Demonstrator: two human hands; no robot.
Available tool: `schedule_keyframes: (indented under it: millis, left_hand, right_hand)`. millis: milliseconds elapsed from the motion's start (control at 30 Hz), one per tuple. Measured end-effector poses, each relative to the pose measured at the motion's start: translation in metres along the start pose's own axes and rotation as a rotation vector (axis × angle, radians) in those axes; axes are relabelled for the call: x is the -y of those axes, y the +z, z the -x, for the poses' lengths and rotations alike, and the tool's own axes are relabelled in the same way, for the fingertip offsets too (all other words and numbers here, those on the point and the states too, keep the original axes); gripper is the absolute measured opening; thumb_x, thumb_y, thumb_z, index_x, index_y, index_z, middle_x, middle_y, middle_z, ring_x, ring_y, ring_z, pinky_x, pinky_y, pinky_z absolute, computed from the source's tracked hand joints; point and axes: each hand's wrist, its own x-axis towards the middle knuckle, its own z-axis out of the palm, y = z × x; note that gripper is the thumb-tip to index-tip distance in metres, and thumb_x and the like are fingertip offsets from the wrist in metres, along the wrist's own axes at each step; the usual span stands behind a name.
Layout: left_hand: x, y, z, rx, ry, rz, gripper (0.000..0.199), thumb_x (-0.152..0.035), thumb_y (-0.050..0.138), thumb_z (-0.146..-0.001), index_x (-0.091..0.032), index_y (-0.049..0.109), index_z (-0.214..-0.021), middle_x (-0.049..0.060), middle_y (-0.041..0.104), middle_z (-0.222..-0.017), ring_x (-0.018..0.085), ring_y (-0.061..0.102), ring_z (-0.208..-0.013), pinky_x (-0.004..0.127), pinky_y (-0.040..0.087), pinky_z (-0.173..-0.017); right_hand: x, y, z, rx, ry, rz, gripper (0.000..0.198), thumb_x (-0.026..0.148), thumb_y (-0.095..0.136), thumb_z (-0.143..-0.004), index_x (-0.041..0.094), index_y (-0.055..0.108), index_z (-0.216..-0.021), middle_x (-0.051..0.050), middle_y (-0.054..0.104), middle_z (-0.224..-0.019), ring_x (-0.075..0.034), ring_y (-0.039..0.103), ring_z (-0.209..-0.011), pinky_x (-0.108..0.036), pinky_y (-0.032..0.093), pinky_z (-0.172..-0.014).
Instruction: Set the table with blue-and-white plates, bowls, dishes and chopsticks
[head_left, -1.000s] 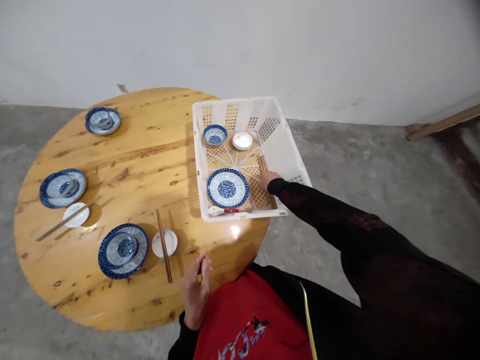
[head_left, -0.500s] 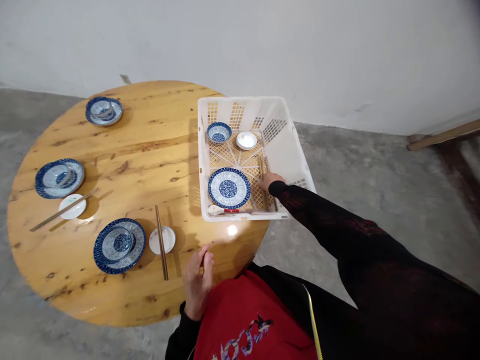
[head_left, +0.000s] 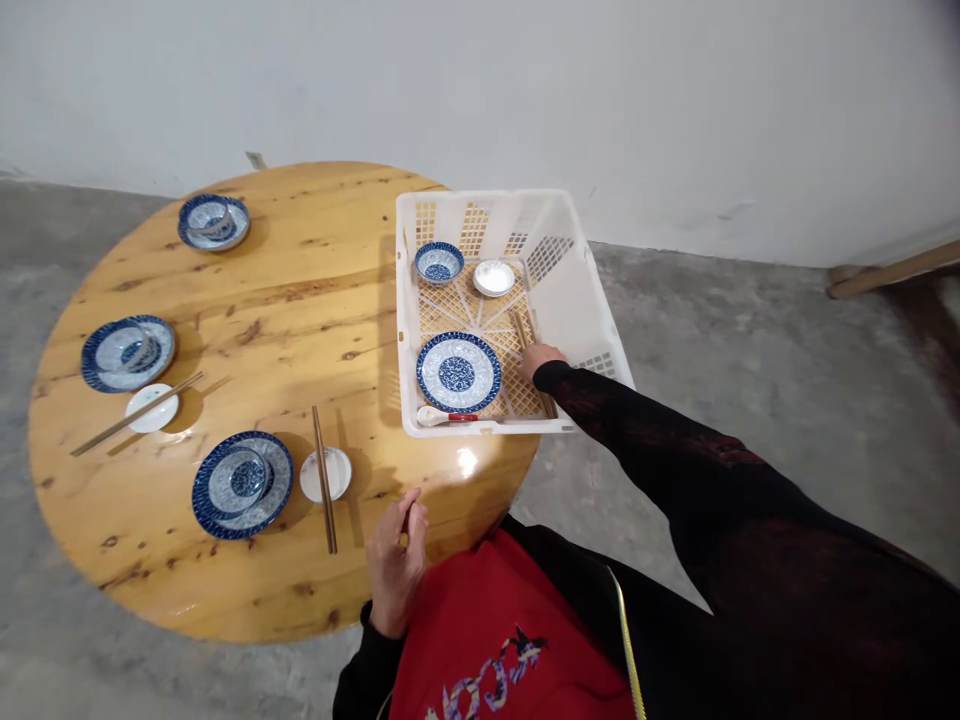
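My right hand (head_left: 541, 360) reaches into a white plastic basket (head_left: 598, 300) and has closed round a pair of wooden chopsticks (head_left: 519, 326) near its right side. Left of that hand lies a blue-and-white plate (head_left: 457, 373), with a white spoon with a red handle (head_left: 442, 416) just below it. A blue-patterned bowl (head_left: 439, 262) and small white dishes (head_left: 493, 278) sit farther back in the basket. Loosely curled, my left hand (head_left: 396, 568) hovers by the table's near edge, thumb and forefinger slightly apart, with no held thing that I can make out.
The round wooden table (head_left: 315, 290) bears several blue-and-white plates with bowls on them, such as the near plate (head_left: 206, 507). Chopsticks (head_left: 323, 480) rest across a white saucer (head_left: 341, 474); another saucer (head_left: 160, 408) lies farther left. A wall (head_left: 480, 90) stands behind.
The chopsticks in the basket, spread apart before, are now close together in my right hand. My left hand keeps its place. The view has shifted slightly.
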Motion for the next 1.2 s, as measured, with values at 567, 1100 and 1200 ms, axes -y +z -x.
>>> schedule_keyframes:
  millis: [567,1100,1200]
  left_hand:
    - [-0.005,-0.041,-0.051,-0.014,0.048,-0.108,0.024,-0.024,0.051,-0.098,-0.016,0.069,-0.111,0.004,0.076,-0.086,0.014,0.074,-0.073,0.023,0.058,-0.069]
    - [-0.075,0.001,-0.219,0.233,0.337,-0.261,0.027,-0.025,0.048,-0.097,-0.017,0.071,-0.108,0.005,0.075,-0.091,0.013,0.068,-0.077,0.024,0.05,-0.075]
    - [-0.09,0.029,-0.262,0.336,0.363,-0.441,0.025,-0.021,0.047,-0.095,-0.017,0.072,-0.095,0.007,0.074,-0.088,0.016,0.067,-0.082,0.025,0.047,-0.076]
  right_hand:
    - [-0.007,-0.042,0.011,-0.058,-0.001,-0.027,0.032,0.025,0.06,-0.088,0.008,0.072,-0.111,-0.021,0.074,-0.106,-0.03,0.07,-0.103,-0.032,0.051,-0.084]
    - [-0.012,-0.056,0.037,-0.298,-0.206,-0.291,0.019,0.021,0.055,-0.089,0.013,0.072,-0.088,-0.013,0.076,-0.097,-0.027,0.07,-0.095,-0.03,0.047,-0.082]
    - [-0.022,-0.074,0.05,-0.262,-0.194,-0.563,0.015,0.018,0.057,-0.086,0.015,0.069,-0.076,-0.01,0.075,-0.077,-0.026,0.072,-0.083,-0.03,0.051,-0.079]
